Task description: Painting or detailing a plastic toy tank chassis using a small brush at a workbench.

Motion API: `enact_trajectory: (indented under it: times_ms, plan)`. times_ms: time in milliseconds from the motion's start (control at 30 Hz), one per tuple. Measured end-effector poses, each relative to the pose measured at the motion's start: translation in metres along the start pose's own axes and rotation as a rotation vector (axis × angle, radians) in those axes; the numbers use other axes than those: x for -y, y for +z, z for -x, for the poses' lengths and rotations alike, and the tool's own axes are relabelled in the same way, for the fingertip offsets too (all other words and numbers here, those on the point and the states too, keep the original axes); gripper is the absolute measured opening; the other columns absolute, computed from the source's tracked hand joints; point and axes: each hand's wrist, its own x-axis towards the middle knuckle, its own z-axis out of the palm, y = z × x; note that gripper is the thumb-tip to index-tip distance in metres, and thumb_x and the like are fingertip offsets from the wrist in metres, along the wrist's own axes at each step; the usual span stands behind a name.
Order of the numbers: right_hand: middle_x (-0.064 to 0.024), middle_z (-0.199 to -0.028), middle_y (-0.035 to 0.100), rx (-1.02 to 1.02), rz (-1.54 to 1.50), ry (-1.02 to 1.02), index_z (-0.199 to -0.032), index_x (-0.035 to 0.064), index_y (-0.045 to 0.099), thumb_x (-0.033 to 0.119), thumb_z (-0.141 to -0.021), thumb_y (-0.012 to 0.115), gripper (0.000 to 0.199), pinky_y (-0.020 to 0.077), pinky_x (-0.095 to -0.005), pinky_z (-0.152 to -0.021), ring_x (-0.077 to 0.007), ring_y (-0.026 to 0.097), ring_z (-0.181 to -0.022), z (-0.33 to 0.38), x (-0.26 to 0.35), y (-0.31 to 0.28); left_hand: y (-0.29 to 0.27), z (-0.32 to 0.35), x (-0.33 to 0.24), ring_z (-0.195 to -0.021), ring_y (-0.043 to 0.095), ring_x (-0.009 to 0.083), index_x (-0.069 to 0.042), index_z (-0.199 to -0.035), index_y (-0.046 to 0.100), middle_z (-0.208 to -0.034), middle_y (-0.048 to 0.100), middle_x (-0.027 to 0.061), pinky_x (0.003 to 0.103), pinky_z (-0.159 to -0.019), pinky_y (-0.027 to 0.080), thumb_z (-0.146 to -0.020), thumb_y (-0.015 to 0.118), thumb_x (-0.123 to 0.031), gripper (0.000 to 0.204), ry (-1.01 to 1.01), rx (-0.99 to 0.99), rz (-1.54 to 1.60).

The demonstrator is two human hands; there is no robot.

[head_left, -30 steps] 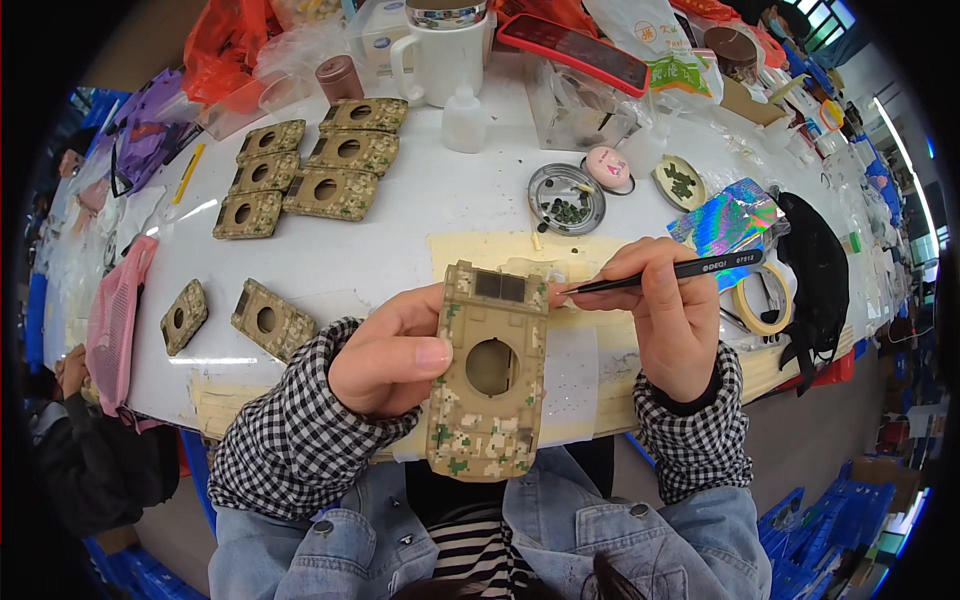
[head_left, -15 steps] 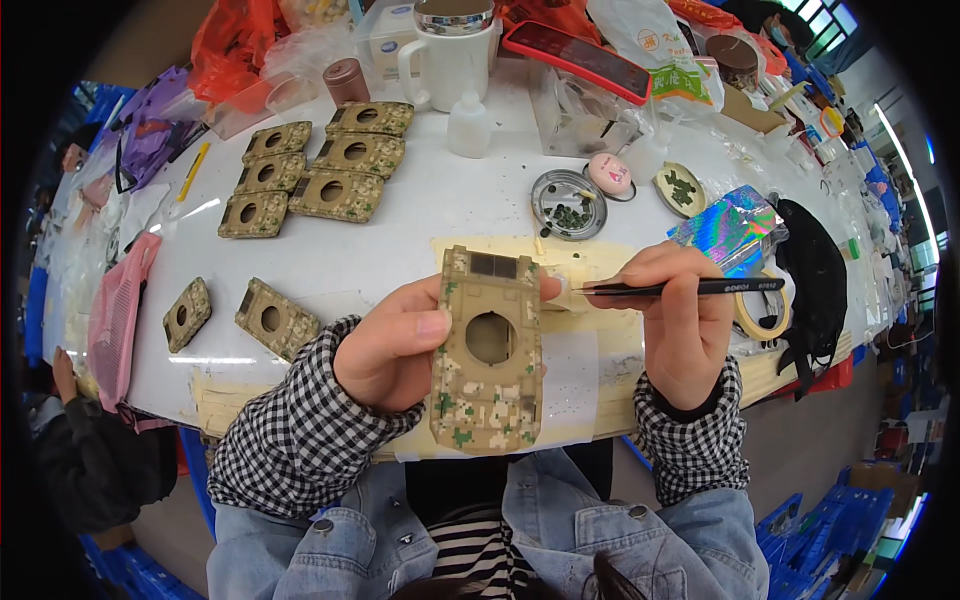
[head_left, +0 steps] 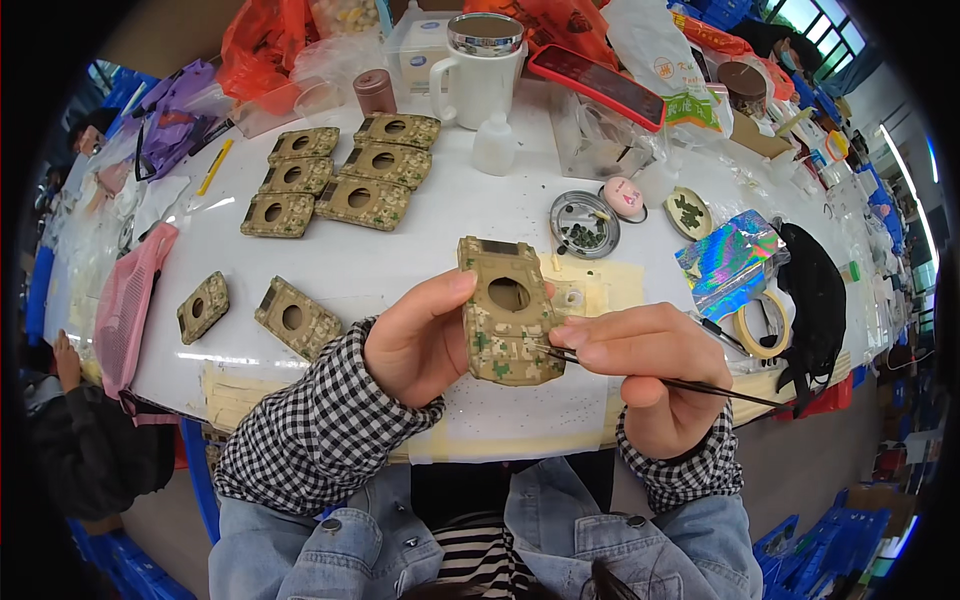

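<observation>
My left hand (head_left: 415, 345) is closed on a camouflage toy tank hull (head_left: 512, 318), thumb on its left edge. The hull is tilted, its round hole and dark rear panel facing up. My right hand (head_left: 655, 370) pinches black tweezers (head_left: 690, 384), whose tips touch or hover at the hull's lower right part; anything tiny between them is too small to make out. Ahead lies a round metal dish (head_left: 585, 226) of small dark green pieces. To its right is a pale round lid (head_left: 689, 214) holding more green pieces.
Several matching hulls (head_left: 362, 203) stand in rows at the back left, two more (head_left: 297, 318) nearer. A pink mesh pouch (head_left: 138, 305) lies left. At right are a tape roll (head_left: 762, 325), an iridescent bag (head_left: 730, 262) and black cloth (head_left: 812, 300). A white mug (head_left: 482, 85) stands behind.
The tweezers have moved left and down from beside the hull to its lower right part. My left hand has tilted the hull and shifted it slightly right. The view has shifted a little.
</observation>
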Motion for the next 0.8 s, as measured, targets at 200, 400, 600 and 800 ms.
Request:
enact_trajectory:
  times_ms: [200,400,600,800]
  plan:
    - [-0.0158,-0.101,0.066,0.043,0.085,-0.006,-0.103,0.0001,0.065,0.013,-0.082,0.069,0.025,0.0533,-0.0336,-0.08,-0.0285,0.066,-0.092,-0.0025,0.0021,0.004,-0.0011,0.0001,0.0003,-0.121,0.05,0.028,0.002,-0.141,0.027,-0.136,0.045,0.0197,0.041,-0.102,0.04,-0.093,0.041,-0.036,0.063,-0.013,0.007,-0.004]
    - [-0.0141,-0.101,0.066,0.08,0.211,-0.022,-0.103,0.002,0.065,0.013,-0.078,0.072,0.028,0.0535,-0.0343,-0.079,-0.0301,0.065,-0.092,-0.0047,0.0062,0.0049,-0.0022,0.0003,0.0003,-0.121,0.05,0.0276,0.001,-0.141,0.029,-0.136,0.045,0.019,0.041,-0.103,0.039,-0.093,0.041,-0.035,0.061,-0.022,0.018,0.01]
    - [-0.0136,-0.1,0.066,0.091,0.25,-0.032,-0.103,0.0021,0.065,0.014,-0.076,0.074,0.031,0.0535,-0.0354,-0.079,-0.0305,0.065,-0.092,-0.0051,0.0064,0.0058,-0.003,-0.0002,0.0007,-0.121,0.05,0.027,0.001,-0.141,0.028,-0.136,0.045,0.0185,0.041,-0.104,0.039,-0.094,0.04,-0.034,0.06,-0.02,0.028,0.017]
    - [-0.0137,-0.1,0.066,0.1,0.254,-0.04,-0.103,0.0017,0.064,0.013,-0.075,0.074,0.031,0.0536,-0.036,-0.079,-0.0309,0.065,-0.092,-0.0065,0.006,0.0067,-0.0044,0.0004,0.0013,-0.121,0.049,0.027,0.0,-0.141,0.028,-0.136,0.044,0.0187,0.041,-0.104,0.038,-0.094,0.039,-0.034,0.059,-0.02,0.02,0.019]
